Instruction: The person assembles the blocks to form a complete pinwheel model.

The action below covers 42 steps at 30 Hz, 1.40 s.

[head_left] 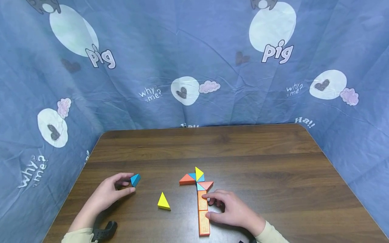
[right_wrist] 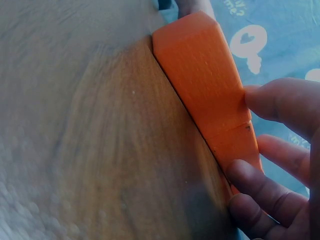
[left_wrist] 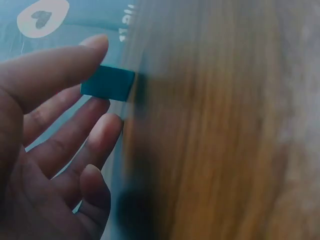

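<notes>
My left hand (head_left: 104, 190) holds a blue triangular block (head_left: 135, 180) between thumb and fingertips at the table's left side. Seen from the left wrist, the blue block (left_wrist: 109, 83) shows a flat rectangular face, thumb above and fingers below. My right hand (head_left: 229, 207) rests its index finger and thumb against two orange rectangular blocks (head_left: 204, 222), laid end to end. From the right wrist, the other fingers bend beside the orange blocks (right_wrist: 200, 65). Beyond them, red triangular blocks (head_left: 186, 180), blue triangles (head_left: 200, 186) and a yellow triangle (head_left: 199, 173) form a pinwheel shape.
Another yellow triangular block (head_left: 163, 201) lies alone between the left hand and the orange column. The brown wooden table (head_left: 258, 152) ends at a blue printed cloth (head_left: 152, 67) behind. A black strap (head_left: 104, 232) sits on the left wrist.
</notes>
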### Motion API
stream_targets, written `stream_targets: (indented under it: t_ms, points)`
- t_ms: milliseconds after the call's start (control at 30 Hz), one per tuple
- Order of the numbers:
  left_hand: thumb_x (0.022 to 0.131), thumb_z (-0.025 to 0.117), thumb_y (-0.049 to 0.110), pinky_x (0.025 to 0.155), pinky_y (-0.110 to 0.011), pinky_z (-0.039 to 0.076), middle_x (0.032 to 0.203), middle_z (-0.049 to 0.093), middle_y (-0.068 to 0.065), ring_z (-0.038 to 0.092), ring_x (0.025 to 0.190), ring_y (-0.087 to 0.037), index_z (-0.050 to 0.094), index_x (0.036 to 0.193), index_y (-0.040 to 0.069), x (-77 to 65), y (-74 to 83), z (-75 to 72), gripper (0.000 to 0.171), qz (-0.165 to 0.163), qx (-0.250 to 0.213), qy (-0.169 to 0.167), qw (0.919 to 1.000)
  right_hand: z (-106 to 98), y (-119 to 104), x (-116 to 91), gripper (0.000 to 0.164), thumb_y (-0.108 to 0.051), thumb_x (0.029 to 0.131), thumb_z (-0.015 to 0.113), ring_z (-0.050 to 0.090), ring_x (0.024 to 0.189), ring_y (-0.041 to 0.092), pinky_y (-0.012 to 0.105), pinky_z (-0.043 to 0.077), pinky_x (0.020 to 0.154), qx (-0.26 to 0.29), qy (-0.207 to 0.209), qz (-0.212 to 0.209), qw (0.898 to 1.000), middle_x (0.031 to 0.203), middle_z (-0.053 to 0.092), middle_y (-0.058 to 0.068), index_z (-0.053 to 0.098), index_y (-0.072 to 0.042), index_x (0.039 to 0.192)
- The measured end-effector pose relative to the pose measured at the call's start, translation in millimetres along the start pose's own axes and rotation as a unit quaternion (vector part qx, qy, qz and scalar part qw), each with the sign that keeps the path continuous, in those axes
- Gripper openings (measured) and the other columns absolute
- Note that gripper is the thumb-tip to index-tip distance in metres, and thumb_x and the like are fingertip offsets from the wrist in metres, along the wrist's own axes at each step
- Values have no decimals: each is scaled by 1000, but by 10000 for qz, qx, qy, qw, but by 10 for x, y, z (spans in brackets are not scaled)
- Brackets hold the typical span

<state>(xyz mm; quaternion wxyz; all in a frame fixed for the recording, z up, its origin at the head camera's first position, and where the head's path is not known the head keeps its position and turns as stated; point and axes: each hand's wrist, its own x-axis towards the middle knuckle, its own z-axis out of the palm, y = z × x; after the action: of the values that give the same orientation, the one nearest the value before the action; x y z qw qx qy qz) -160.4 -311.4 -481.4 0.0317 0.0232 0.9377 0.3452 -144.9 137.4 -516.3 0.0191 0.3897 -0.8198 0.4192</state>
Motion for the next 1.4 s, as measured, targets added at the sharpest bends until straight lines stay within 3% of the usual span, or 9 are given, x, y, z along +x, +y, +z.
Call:
stream_targets:
  t_ms: [333, 867, 1133, 1400]
  points:
    - [85, 79, 40, 81, -45, 49, 110, 69, -4, 65, 95, -19, 67, 125, 15, -5, -16, 35, 49, 178, 187, 304, 9992, -6, 6, 4, 44, -28, 83, 80, 54, 75, 2, 17, 45, 68, -14, 3, -79, 10000, 92, 61, -12, 66, -22, 124]
    - [86, 76, 43, 78, -38, 50, 104, 70, 1, 65, 89, -15, 67, 121, 12, 6, -5, 62, 48, 236, 213, 664, 9973, -16, 12, 6, 43, -30, 83, 80, 53, 75, 2, 17, 45, 67, -8, -11, -43, 10000, 92, 61, -12, 67, -22, 124]
    - [84, 75, 50, 75, -32, 53, 99, 70, 5, 65, 90, -13, 69, 117, 18, 55, 193, 63, 46, 340, 54, 609, 9975, -10, 27, 2, 43, -29, 83, 80, 54, 75, 2, 17, 45, 67, -12, 11, -64, 10000, 92, 61, -13, 67, -22, 123]
    - [83, 77, 50, 70, -30, 49, 97, 67, 13, 63, 88, -9, 70, 113, 28, 119, 531, 165, 39, 799, -114, 409, 9959, -21, 7, 11, 43, -29, 82, 80, 54, 76, 2, 18, 46, 68, -13, -26, 7, 10000, 92, 61, -12, 67, -22, 123]
